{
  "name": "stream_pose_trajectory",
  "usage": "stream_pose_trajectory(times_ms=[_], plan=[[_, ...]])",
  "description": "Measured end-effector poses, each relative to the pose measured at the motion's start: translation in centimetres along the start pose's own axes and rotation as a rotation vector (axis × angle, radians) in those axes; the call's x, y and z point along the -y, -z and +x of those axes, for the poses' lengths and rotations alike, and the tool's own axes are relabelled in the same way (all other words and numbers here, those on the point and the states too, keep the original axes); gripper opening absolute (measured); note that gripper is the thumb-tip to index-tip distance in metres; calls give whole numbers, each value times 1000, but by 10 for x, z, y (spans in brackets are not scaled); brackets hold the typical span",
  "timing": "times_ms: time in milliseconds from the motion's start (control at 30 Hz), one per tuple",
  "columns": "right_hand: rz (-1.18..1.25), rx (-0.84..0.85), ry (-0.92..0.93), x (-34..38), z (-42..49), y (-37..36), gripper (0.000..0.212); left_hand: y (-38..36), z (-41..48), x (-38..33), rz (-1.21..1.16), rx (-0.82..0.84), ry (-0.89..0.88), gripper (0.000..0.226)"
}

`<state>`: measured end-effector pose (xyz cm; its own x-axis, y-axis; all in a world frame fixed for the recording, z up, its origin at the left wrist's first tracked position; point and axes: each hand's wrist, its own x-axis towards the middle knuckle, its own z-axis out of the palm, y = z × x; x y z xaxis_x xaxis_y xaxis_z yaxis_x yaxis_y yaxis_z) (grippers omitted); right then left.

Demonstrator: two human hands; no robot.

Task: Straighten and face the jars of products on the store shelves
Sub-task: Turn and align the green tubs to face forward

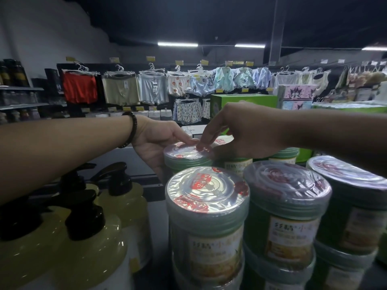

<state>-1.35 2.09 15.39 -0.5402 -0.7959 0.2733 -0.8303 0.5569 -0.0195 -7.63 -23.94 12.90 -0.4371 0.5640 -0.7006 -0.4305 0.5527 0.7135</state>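
Gripping back-row jar [184,158] by its left side with left hand [155,141], thumb on lid rim. Touching same lid from above with right hand [236,130] fingertips [201,143]; can't tell if gripping. Sits behind 3 front jars [207,206], right of pump bottles [117,206].

Narrow lane on the left, packed rows on the right

Taking the near green-lidded jar wrapped in clear film [207,197] as the mark: on its left a strip of bare dark shelf [156,208] runs back, walled on the far side by yellow pump bottles with black heads [113,206]. On its right, matching film-wrapped jars [287,189] stand close against it with no visible gap. Behind it, the left hand [155,143] wraps the back-row jar [184,155] and the right hand [234,130] covers its lid. Above the mark is open air.
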Motion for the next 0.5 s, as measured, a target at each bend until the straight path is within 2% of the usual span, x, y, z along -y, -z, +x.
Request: stream_pose_trajectory(times_ms=[433,500], plan=[[13,10,32,5,-12,2,36,-2,-1,-1,-3,199,13,43],[19,13,34,5,-13,3,32,-3,-1,-1,-4,239,11,42]])
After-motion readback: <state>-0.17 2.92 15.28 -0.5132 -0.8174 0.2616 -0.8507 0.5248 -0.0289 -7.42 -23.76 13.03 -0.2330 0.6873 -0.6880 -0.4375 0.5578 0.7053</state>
